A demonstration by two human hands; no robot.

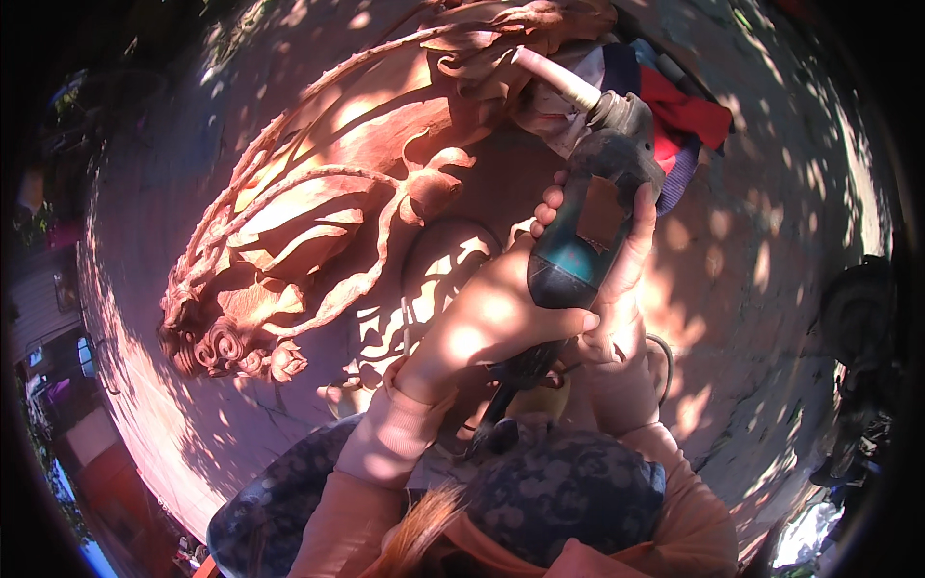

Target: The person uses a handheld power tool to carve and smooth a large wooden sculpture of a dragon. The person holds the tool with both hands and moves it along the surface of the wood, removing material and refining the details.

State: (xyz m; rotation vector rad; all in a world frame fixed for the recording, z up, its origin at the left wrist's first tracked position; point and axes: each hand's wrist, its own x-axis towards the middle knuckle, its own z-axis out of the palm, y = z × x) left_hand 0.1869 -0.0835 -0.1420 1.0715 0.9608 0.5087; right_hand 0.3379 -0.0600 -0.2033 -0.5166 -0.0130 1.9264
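Both my hands grip a teal and black handheld power tool [567,262], which looks like a grinder. My left hand [511,299] wraps its body from the left, fingertips showing past the far side and thumb lying across the rear end. Along the right side, my right hand [628,275] is closed on the casing with its fingers partly hidden. A pale pinkish rod-shaped attachment [559,79] sticks out of the tool's head toward the upper left. Its tip is close to a reddish-brown carving [337,212] with stems, leaves and flowers; I cannot tell if they touch.
Bunched red, white and dark cloth [686,116] lies behind the tool's head. A dark cord [496,405] runs down from the tool's rear toward my patterned trousers [564,491]. Dappled sunlight falls on the paved ground [752,318]. Dark objects stand at the far right.
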